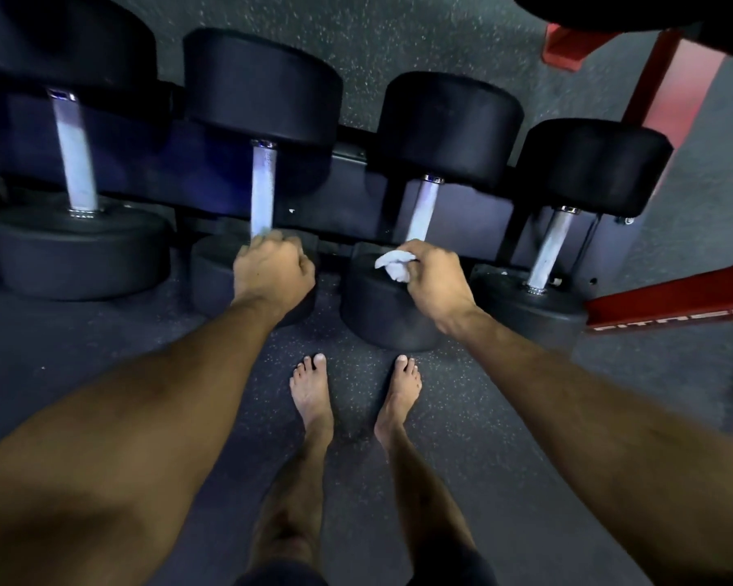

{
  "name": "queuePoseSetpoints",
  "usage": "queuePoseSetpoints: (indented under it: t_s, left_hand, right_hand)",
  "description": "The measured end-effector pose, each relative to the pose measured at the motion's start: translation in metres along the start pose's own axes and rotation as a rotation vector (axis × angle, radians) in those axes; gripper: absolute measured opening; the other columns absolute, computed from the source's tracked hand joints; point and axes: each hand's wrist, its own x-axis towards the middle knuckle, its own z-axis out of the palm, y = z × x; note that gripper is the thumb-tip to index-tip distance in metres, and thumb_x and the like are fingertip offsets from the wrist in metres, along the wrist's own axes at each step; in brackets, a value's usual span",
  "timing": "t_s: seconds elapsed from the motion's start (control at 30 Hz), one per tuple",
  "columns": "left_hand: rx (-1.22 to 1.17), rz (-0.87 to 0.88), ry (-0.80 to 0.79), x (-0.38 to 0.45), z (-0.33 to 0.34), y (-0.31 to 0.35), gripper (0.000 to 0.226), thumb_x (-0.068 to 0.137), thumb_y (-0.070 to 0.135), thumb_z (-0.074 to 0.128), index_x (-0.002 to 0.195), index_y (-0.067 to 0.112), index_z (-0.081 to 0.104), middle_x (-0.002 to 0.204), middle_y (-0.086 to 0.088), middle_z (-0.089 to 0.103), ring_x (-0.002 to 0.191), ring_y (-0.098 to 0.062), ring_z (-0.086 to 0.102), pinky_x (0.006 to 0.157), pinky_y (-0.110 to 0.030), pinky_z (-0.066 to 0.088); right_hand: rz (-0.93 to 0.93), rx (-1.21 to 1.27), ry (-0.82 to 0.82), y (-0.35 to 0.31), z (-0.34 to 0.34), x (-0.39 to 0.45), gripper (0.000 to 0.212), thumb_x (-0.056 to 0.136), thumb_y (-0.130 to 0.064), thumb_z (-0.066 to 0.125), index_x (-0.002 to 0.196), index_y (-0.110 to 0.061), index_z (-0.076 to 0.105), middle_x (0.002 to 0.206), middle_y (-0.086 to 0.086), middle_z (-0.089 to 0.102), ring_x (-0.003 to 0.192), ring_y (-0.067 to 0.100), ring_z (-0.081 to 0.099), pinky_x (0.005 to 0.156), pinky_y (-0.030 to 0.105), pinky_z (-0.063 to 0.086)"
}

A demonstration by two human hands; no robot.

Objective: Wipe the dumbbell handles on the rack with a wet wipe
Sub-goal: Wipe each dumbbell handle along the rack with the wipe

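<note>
Two bare feet (314, 399) are seen nearest, planted on the speckled floor (504, 480) just before the rack (348, 192). Beyond them, both hands are held at the rack's near edge. The left hand (274, 272) is curled into a fist at the near end of the second handle (263, 190), which it appears to grip, though the fingers are hidden and the hold cannot be confirmed. The right hand (434, 274) is closed around a crumpled white wipe (394, 264), which is pressed against the near end of the third handle (422, 209), just above that dumbbell's near head. Four dumbbells are laid side by side across the rack, their handles running from near to far; the first handle (75, 150) lies toward the rack's left end and the fourth handle (551, 247) toward its right end, both untouched by either hand. A red frame (669, 306) is seen at the far right. The step in hand is judged to be the wiping of the third handle, begun at its near end. For the next move, the wipe would need to be wrapped around the bar and drawn along it toward the far head, with pressure kept on the metal, before the fourth handle is taken up.
</note>
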Motion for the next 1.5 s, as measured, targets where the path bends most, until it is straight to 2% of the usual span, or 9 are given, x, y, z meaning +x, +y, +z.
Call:
queuePoseSetpoints:
  t_s: [0.1,0.23,0.43,0.7,0.83,1.17,1.3,1.4,1.5]
  left_hand:
    - [-0.129,0.039,-0.084,-0.017,-0.015,-0.005,0.029,0.089,0.026,0.057,0.113,0.016,0.070,0.112,-0.008,0.067,0.102,-0.033,0.063,0.092,-0.039,0.048]
    - [-0.249,0.005,-0.073,-0.034,-0.037,-0.021,0.028,0.087,0.022,0.060,0.111,0.018,0.071,0.115,-0.004,0.069,0.104,-0.029,0.064,0.094,-0.039,0.052]
    - [-0.276,-0.088,-0.070,-0.035,-0.063,-0.039,0.021,0.087,0.023,0.060,0.104,0.018,0.072,0.112,-0.005,0.067,0.100,-0.030,0.063,0.089,-0.040,0.052]
    - [-0.296,-0.213,-0.029,-0.030,-0.096,-0.073,0.019,0.090,0.023,0.058,0.104,0.020,0.070,0.112,-0.002,0.067,0.102,-0.028,0.063,0.089,-0.036,0.050]
    - [-0.293,-0.265,-0.066,-0.019,-0.100,-0.096,0.020,0.091,0.025,0.057,0.107,0.023,0.070,0.109,-0.002,0.070,0.102,-0.029,0.063,0.088,-0.034,0.049]
    - [-0.136,-0.071,-0.066,0.023,-0.081,-0.181,0.024,0.089,0.021,0.055,0.109,0.018,0.069,0.111,-0.003,0.069,0.103,-0.029,0.063,0.086,-0.037,0.050]
    - [-0.032,0.035,-0.053,0.047,-0.078,-0.200,0.020,0.088,0.022,0.056,0.102,0.017,0.069,0.106,-0.009,0.068,0.098,-0.035,0.062,0.084,-0.042,0.052]
    - [0.053,0.072,-0.118,0.055,-0.075,-0.212,0.020,0.089,0.026,0.055,0.101,0.017,0.068,0.107,-0.009,0.066,0.100,-0.036,0.062,0.085,-0.043,0.050]
    - [0.104,0.118,-0.124,0.055,-0.067,-0.219,0.023,0.092,0.031,0.052,0.100,0.016,0.068,0.106,-0.009,0.064,0.099,-0.034,0.060,0.085,-0.042,0.047]
  right_hand:
    - [0.026,0.023,0.085,-0.018,-0.001,-0.008,0.027,0.095,-0.005,0.053,0.092,-0.027,0.069,0.089,-0.001,0.070,0.085,0.016,0.063,0.062,0.003,0.043]
    - [-0.007,0.108,0.114,-0.051,0.006,-0.010,0.013,0.095,-0.013,0.060,0.104,-0.019,0.068,0.090,0.005,0.069,0.080,0.014,0.060,0.058,0.007,0.041]
    - [-0.046,0.084,0.078,-0.081,0.021,-0.002,0.011,0.094,-0.013,0.062,0.103,-0.018,0.067,0.087,0.000,0.068,0.078,0.015,0.060,0.071,0.028,0.051]
    - [-0.246,-0.110,0.106,-0.111,0.042,0.023,0.010,0.090,-0.012,0.064,0.096,-0.016,0.071,0.095,0.001,0.063,0.090,0.019,0.060,0.078,0.020,0.040]
    - [-0.304,-0.209,0.097,-0.125,0.070,0.038,0.024,0.088,-0.003,0.054,0.098,-0.018,0.070,0.101,-0.002,0.053,0.090,0.016,0.057,0.082,0.026,0.047]
    - [-0.631,-0.568,-0.028,-0.154,0.134,0.081,0.023,0.086,0.000,0.055,0.103,-0.013,0.064,0.120,0.003,0.048,0.107,0.021,0.047,0.067,0.037,0.053]
    - [-0.717,-0.794,-0.091,-0.152,0.140,0.096,0.021,0.091,0.001,0.052,0.110,0.001,0.062,0.136,0.015,0.050,0.128,0.032,0.045,0.094,0.039,0.045]
    - [-0.716,-0.904,-0.081,-0.132,0.141,0.105,0.026,0.093,-0.004,0.041,0.101,0.004,0.065,0.119,0.021,0.062,0.132,0.038,0.046,0.113,0.041,0.032]
    - [-0.718,-1.018,-0.197,-0.121,0.140,0.101,0.042,0.088,-0.009,0.035,0.110,0.008,0.066,0.118,0.021,0.065,0.132,0.039,0.048,0.117,0.043,0.027]
